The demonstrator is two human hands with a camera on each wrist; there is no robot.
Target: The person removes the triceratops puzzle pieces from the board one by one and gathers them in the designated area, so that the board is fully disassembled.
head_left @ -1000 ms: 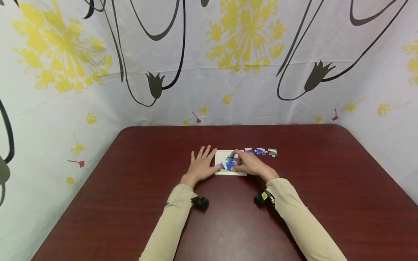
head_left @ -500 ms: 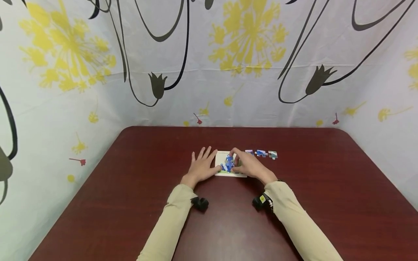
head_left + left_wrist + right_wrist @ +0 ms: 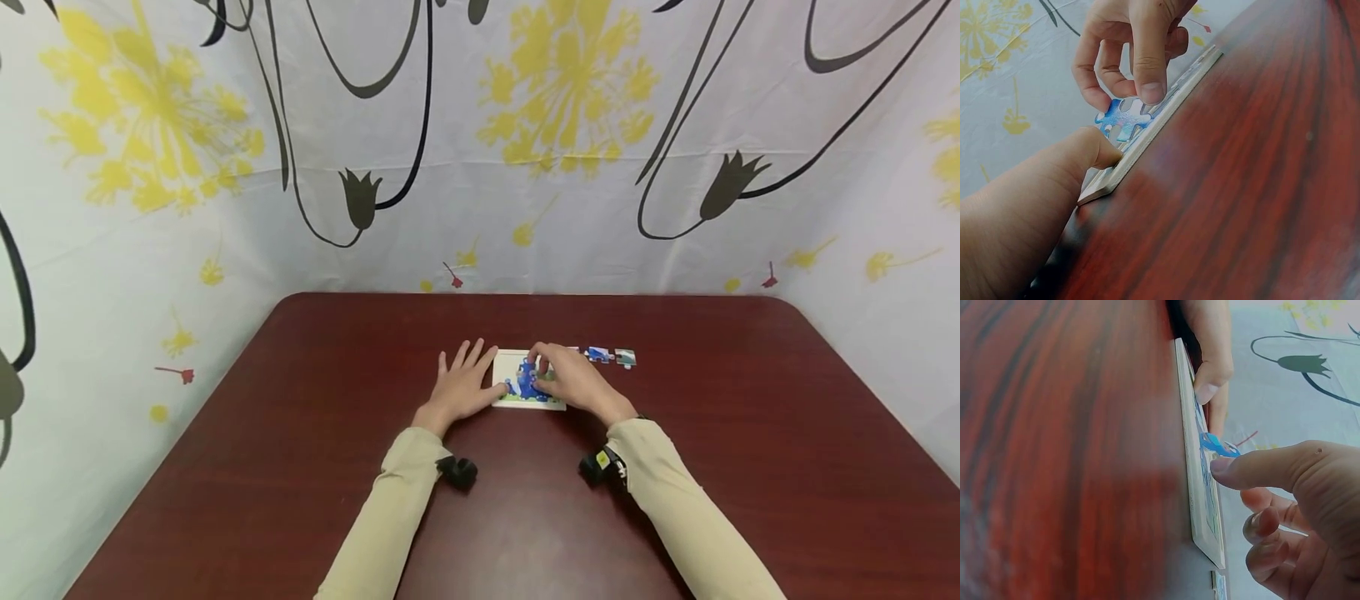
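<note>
A small jigsaw board (image 3: 510, 403) with a pale raised frame lies on the table, its picture partly filled in blue and green. My left hand (image 3: 459, 387) rests flat at its left side, fingers spread, the thumb pressing on the frame's near left corner. My right hand (image 3: 573, 379) is over the right half of the board. In the left wrist view its thumb and index finger pinch a blue jigsaw piece (image 3: 1125, 119), which is tilted up from the board. The right wrist view shows the piece (image 3: 1217, 445) edge-on beside the thumb tip. The right hand covers part of the picture.
Loose jigsaw pieces (image 3: 598, 355) lie in a row just beyond and right of the board, one partly behind the right hand. The dark red wooden table (image 3: 375, 375) reaches back to a white cloth (image 3: 420, 233) with a flower print.
The right hand has shifted slightly left over the board, and more blue shows by its fingertips. The left hand keeps its place. The head view has tilted slightly.
</note>
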